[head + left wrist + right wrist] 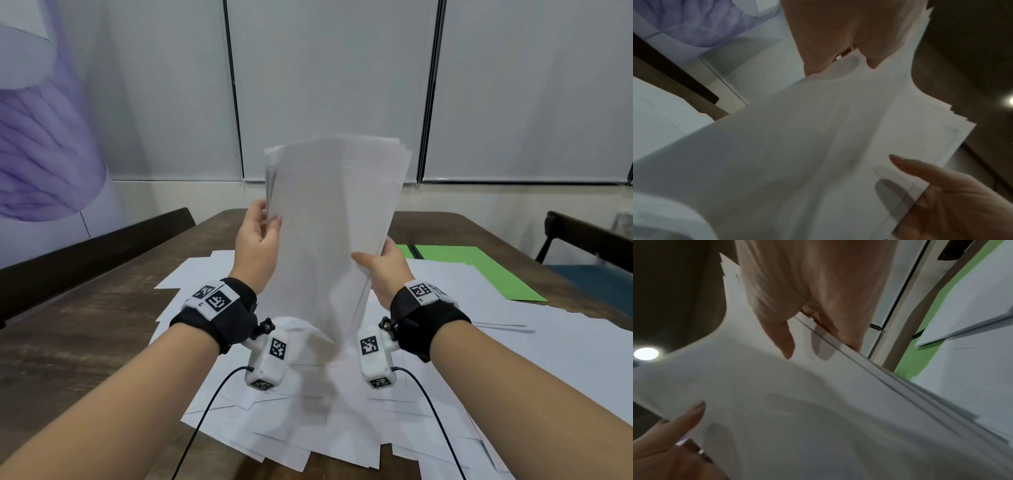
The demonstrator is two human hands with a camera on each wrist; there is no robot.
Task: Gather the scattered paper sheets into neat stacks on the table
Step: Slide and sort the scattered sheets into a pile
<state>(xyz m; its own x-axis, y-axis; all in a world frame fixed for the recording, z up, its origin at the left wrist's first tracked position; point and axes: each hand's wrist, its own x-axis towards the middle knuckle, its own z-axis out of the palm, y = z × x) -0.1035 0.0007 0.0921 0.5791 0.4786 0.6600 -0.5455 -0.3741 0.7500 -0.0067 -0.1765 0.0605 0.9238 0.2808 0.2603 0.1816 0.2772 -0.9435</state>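
Observation:
A thick bundle of white paper sheets (pixel 334 219) stands upright above the wooden table (pixel 85 329), its bottom edge blurred near the loose sheets below. My left hand (pixel 260 233) grips the bundle's left edge, thumb on the near face. My right hand (pixel 383 263) grips the right edge lower down, thumb across the front. In the left wrist view the bundle (pixel 818 146) fills the frame under my left hand (pixel 849 40). The right wrist view shows the bundle (pixel 818 410) with its uneven edges pinched by my right hand (pixel 807 296).
Several loose white sheets (pixel 308 421) lie scattered over the table in front of me. A green sheet (pixel 479 270) lies at the back right. Dark chairs stand at the left (pixel 85 253) and right (pixel 589 236). A wall with blinds (pixel 335 85) rises behind the table.

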